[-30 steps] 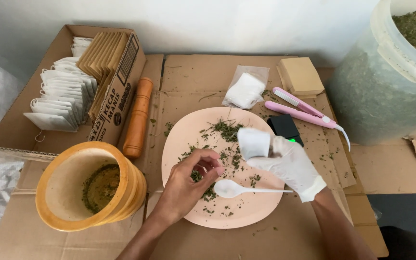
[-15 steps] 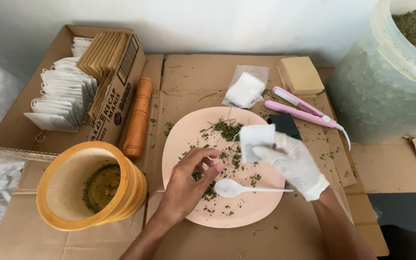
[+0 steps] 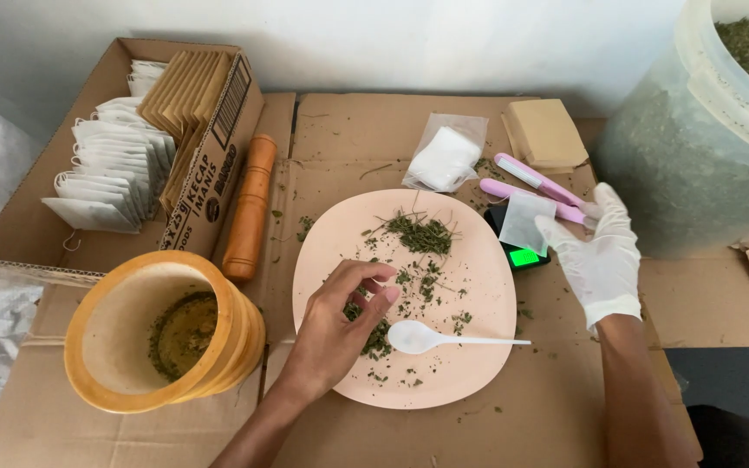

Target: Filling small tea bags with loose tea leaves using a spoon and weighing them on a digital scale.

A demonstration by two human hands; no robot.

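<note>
Loosely scattered across the pale pink plate [image 3: 478, 260], the dried green herb bits [image 3: 422, 234] look flaky and twiggy, thickest just beyond the bare left hand [image 3: 340, 325], whose fingertips pinch together over a small clump of them. A white plastic spoon [image 3: 444, 338] lies on the plate just right of that pinch. The right hand [image 3: 600, 256], in a thin white glove, holds a small translucent sachet [image 3: 524, 221] upright between thumb and fingers, above a small scale with a green display [image 3: 524, 256]. Beyond it lie pink tools [image 3: 535, 186]. Left of the pinching hand stand a wooden mortar [image 3: 162, 334], a wooden pestle [image 3: 249, 208] and a cardboard box [image 3: 210, 139] of sachets.
</note>
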